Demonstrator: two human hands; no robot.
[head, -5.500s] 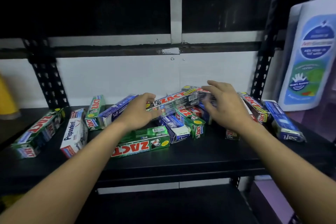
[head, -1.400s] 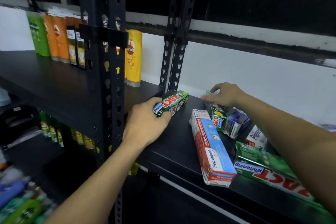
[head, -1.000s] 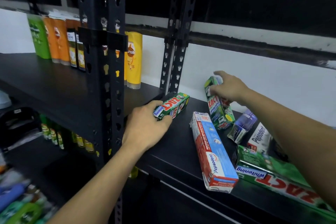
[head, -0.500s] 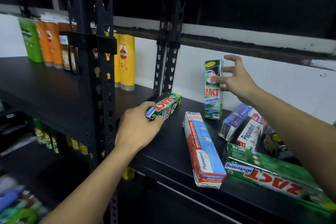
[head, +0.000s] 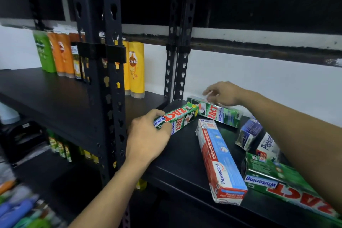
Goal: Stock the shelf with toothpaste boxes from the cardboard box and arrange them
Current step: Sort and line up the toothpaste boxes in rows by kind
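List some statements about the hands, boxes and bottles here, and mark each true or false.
1. The left hand grips a green Zact box. True.
2. The right hand holds a box upright. False: the second Zact box under it lies lengthwise by the wall.
3. The long Pepsodent box lies flat on the shelf. True.
4. The yellow bottles have tipped over. False: they stand upright.
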